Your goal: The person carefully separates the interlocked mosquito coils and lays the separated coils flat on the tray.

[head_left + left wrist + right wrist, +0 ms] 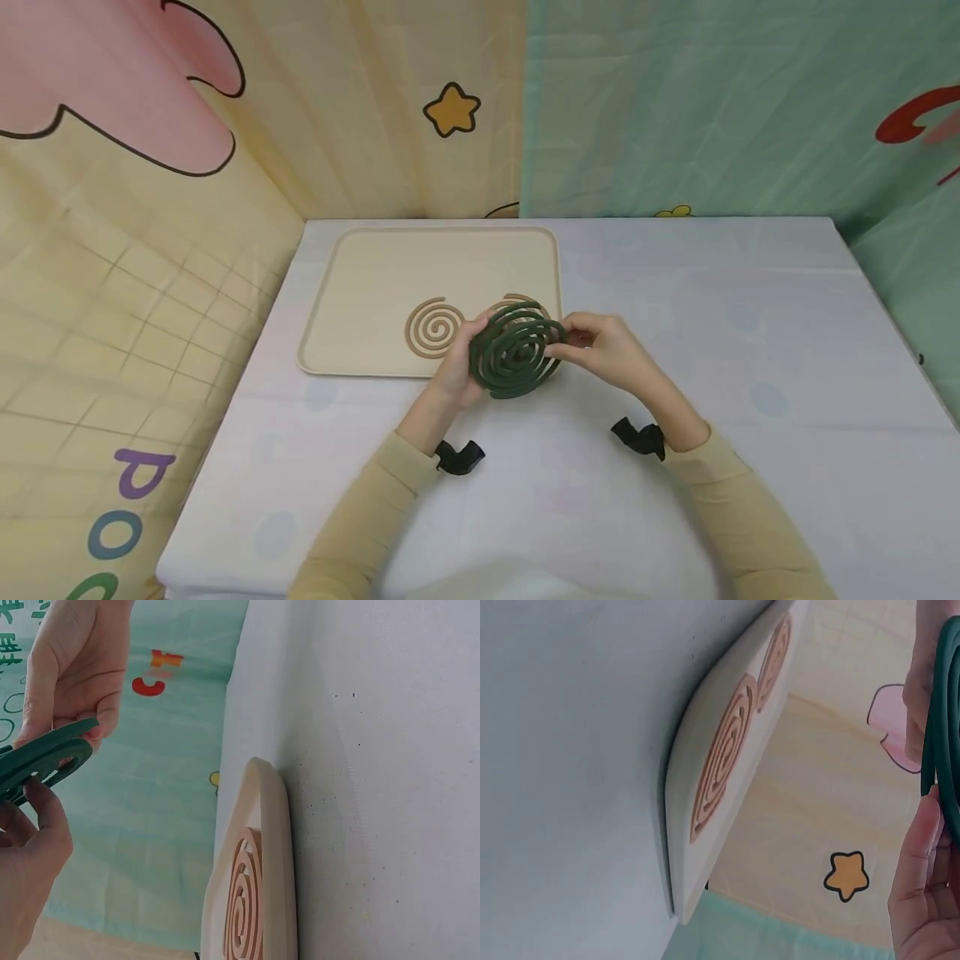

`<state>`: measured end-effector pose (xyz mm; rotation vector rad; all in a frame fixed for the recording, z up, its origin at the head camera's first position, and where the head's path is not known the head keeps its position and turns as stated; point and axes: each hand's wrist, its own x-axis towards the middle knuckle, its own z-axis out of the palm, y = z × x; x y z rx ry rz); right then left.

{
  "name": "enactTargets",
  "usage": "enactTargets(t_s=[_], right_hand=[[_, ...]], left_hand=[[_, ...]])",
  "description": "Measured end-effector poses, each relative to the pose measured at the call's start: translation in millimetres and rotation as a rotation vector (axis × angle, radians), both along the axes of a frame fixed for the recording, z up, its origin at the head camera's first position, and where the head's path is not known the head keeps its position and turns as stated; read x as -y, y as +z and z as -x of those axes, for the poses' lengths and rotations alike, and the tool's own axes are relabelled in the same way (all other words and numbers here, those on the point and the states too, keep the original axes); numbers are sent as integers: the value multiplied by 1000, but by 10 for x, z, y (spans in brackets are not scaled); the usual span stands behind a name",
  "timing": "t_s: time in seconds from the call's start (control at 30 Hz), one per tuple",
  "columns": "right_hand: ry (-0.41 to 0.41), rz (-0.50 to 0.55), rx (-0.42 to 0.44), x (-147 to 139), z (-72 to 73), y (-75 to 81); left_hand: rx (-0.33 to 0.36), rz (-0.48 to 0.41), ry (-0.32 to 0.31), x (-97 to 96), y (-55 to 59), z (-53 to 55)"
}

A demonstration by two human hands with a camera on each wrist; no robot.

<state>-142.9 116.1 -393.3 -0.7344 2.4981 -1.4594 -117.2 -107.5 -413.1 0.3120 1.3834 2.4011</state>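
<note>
A dark green mosquito coil pair (517, 358), seemingly nested or stacked, is held up between both hands over the tray's front right corner. My left hand (457, 371) grips its left edge, thumb along the rim. On the right edge, my right hand (603, 346) pinches the coil between thumb and fingers. Seen edge-on in the left wrist view, the green coil (45, 761) shows layers slightly apart. Below lies a beige tray (375, 258) with a brown coil (435, 328) on it. Another brown coil (517, 297) is partly hidden behind the green one.
A white cloth covers the table (750, 350). Printed curtains (675, 108) stand along the back and sides. Black straps or mounts (459, 458) sit at both wrists, just above the table surface.
</note>
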Motion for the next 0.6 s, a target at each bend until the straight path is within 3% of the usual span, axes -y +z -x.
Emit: enactTargets(t_s=[0.1,0.27,0.6], right_hand=[[-54,32,138,6,-11,-53],[-140,72,273,6,-12,-119],[-182,152,342,25,-7,-160]], left_hand=[[14,-38,47,-20,-2,-7],[28,-137,64,-58,-12,-27],[58,-135,104,-109,-92,-24]])
